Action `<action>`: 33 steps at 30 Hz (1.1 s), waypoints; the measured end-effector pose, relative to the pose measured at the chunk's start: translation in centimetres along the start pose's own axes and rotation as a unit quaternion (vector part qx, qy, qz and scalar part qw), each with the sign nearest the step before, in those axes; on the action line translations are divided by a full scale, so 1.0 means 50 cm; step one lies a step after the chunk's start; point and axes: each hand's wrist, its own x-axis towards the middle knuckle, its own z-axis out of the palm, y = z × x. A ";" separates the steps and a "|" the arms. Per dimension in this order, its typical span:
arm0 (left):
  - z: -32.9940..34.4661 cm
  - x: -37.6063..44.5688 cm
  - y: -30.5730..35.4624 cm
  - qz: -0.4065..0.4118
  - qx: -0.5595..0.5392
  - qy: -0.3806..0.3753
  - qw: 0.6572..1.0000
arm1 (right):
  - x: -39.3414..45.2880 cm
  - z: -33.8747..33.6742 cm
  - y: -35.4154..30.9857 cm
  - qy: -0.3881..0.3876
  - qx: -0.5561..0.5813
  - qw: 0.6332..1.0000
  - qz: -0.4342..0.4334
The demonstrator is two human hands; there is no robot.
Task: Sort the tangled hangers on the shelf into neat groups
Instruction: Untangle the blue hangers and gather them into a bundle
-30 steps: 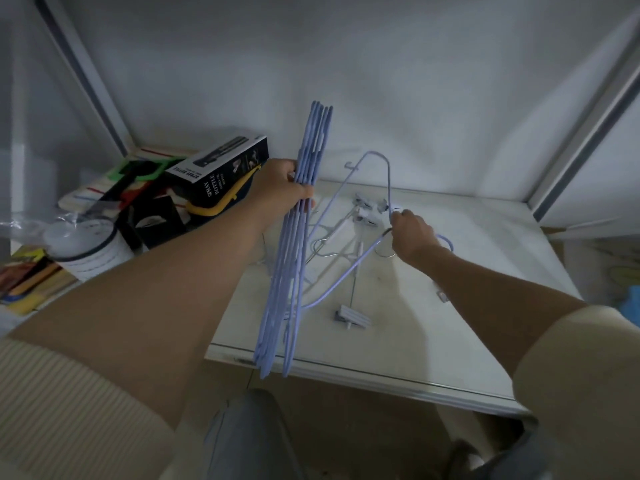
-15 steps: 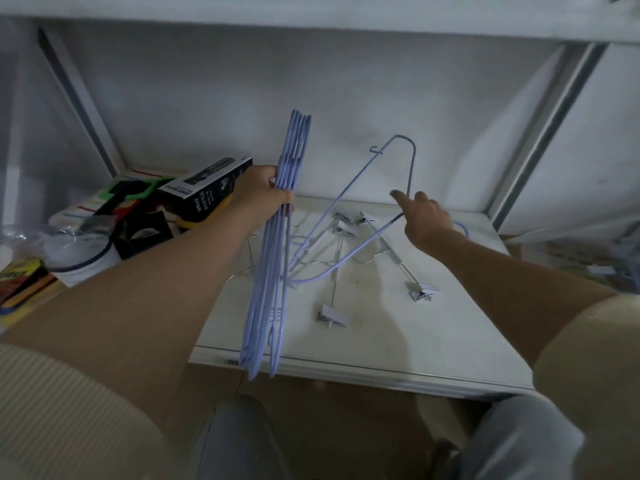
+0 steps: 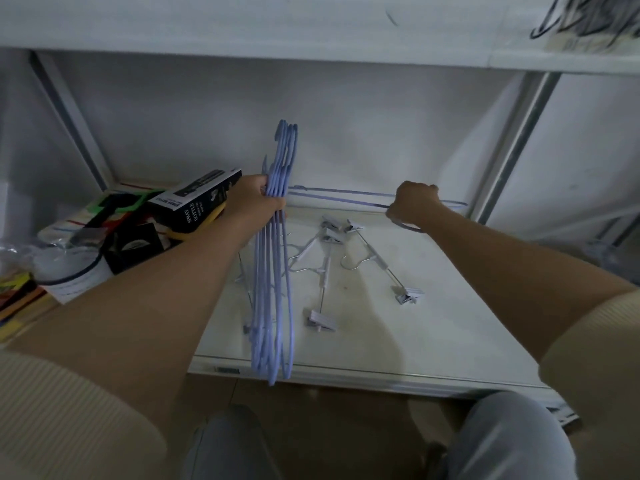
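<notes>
**Blue hangers nearly gathered, clip hangers not yet sorted**

A bundle of blue hangers [image 3: 273, 258] is held upright over the near-left part of the shelf [image 3: 433, 341], its lower ends reaching past the near edge. It is gripped around its upper part by the left hand [image 3: 254, 202], which is closed tight. One more single blue hanger [image 3: 346, 197] is held flat along the far side of the shelf by the right hand [image 3: 414, 204], fingers curled shut around its wire; its free end is pointed towards the bundle.

The blue group is judged to be almost complete, with this last piece yet to be joined to the bundle. The metal clip hangers [image 3: 325, 271] are left lying crossed and overlapping in the middle of the shelf, so that group is judged unsorted. No neat group is seen set down anywhere so far.

To the left, a black spray bottle box [image 3: 197, 206] is seen resting on mixed clutter, with a white tub [image 3: 69, 271] nearer; what the tub holds cannot be told. On the upper shelf, far right, dark hangers [image 3: 588, 19] are piled
</notes>
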 end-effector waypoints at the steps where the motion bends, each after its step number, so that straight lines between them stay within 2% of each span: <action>1: 0.001 0.002 0.003 0.003 0.005 0.007 1.000 | 0.001 -0.014 -0.003 -0.015 -0.014 1.000 0.008; 3: 0.001 0.006 0.007 0.006 0.011 0.030 0.999 | 0.005 -0.044 -0.008 -0.071 0.016 0.997 0.009; 6: -0.001 0.012 0.007 0.003 0.015 0.081 0.997 | 0.017 -0.071 -0.009 -0.194 0.216 0.956 0.030; 8: -0.004 0.014 0.001 -0.003 0.002 0.096 0.995 | 0.015 -0.074 -0.004 -0.194 0.352 0.912 0.082; 11: -0.004 0.015 -0.009 -0.023 -0.035 0.074 0.996 | 0.011 -0.072 -0.016 -0.200 0.510 0.823 0.150; 12: -0.002 0.014 -0.009 -0.028 -0.037 0.066 0.997 | 0.010 -0.073 -0.028 -0.202 0.548 0.796 0.156; 16: 0.014 0.008 0.001 -0.027 -0.046 0.035 0.998 | -0.002 -0.063 -0.076 -0.170 0.643 0.730 0.159; 19: 0.024 0.004 0.007 -0.035 -0.060 0.029 0.997 | -0.012 -0.047 -0.104 -0.165 0.658 0.720 0.148; 24: 0.038 0.003 0.010 -0.036 -0.099 0.005 0.994 | -0.025 -0.022 -0.133 -0.146 0.632 0.753 0.106; 27: 0.042 0.001 0.014 -0.044 -0.107 -0.007 0.993 | -0.033 -0.017 -0.146 -0.132 0.632 0.758 0.099; 30: 0.047 -0.001 0.021 -0.052 -0.109 -0.003 0.993 | -0.044 -0.018 -0.166 -0.158 0.623 0.761 0.085; 33: 0.055 -0.005 0.030 -0.061 -0.124 -0.019 0.990 | -0.061 -0.028 -0.196 -0.194 0.649 0.733 0.066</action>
